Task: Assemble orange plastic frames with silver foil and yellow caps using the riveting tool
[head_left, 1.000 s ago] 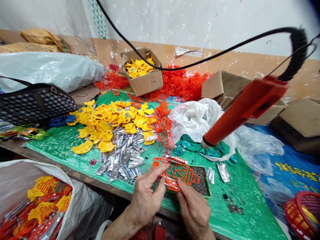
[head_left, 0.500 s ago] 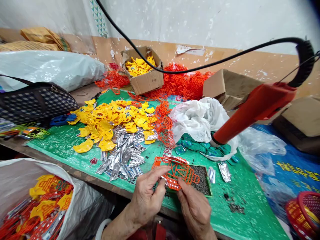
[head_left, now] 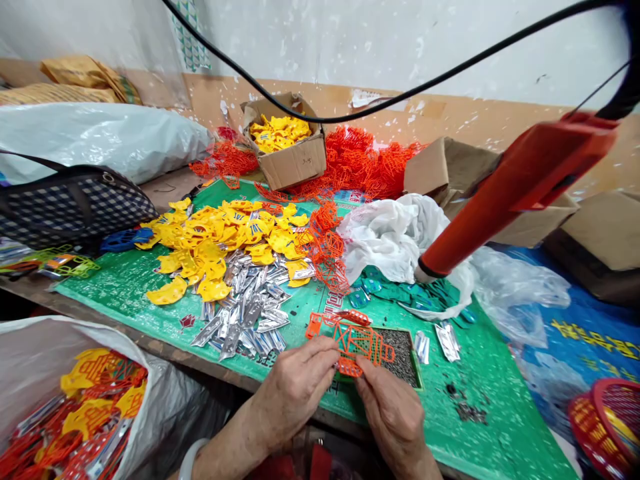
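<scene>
Here's the left hand pinching the orange plastic frame at its eight o'clock, the right hand gripping it at five, a tray of small dark bits sitting at its three and yellow pieces heaped out toward ten!

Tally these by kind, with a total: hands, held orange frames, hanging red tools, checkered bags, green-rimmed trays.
Bare left hand and right hand: 2
Held orange lattice plastic frame: 1
Hanging red cylindrical tool: 1
Dark checkered bag: 1
Green-rimmed rectangular tray: 1
Total: 6
</scene>
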Demonstrator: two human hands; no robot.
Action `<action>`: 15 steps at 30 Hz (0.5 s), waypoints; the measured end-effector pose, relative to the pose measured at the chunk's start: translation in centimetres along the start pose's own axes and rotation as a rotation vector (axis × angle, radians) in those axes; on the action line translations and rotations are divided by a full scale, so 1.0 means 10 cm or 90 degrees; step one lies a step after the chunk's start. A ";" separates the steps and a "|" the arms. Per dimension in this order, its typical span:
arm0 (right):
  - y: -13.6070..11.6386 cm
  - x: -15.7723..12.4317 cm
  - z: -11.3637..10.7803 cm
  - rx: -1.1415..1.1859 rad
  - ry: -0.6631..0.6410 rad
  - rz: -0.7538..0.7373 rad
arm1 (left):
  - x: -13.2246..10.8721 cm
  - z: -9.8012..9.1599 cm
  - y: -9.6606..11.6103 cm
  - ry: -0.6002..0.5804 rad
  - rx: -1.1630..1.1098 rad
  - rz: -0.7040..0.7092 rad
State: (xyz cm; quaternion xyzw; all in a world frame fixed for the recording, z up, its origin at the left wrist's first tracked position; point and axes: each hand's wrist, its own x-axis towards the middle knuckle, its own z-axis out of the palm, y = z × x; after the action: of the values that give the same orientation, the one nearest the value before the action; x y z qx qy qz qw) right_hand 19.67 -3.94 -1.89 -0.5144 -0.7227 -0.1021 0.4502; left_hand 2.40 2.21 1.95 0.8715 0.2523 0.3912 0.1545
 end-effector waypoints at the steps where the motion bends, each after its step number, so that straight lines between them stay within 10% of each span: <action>1: 0.00 0.00 -0.01 0.007 -0.004 0.001 | 0.01 -0.01 0.00 -0.020 0.019 0.004; 15: -0.01 0.29 -0.11 0.068 -0.107 -0.021 | 0.21 -0.33 0.18 -0.239 0.148 -0.010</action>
State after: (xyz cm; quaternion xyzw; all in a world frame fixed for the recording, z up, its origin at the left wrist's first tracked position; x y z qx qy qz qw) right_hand 20.01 -2.73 0.99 -0.4845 -0.7704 -0.0271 0.4135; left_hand 1.63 2.17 6.17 0.9389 0.2694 0.1891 0.1005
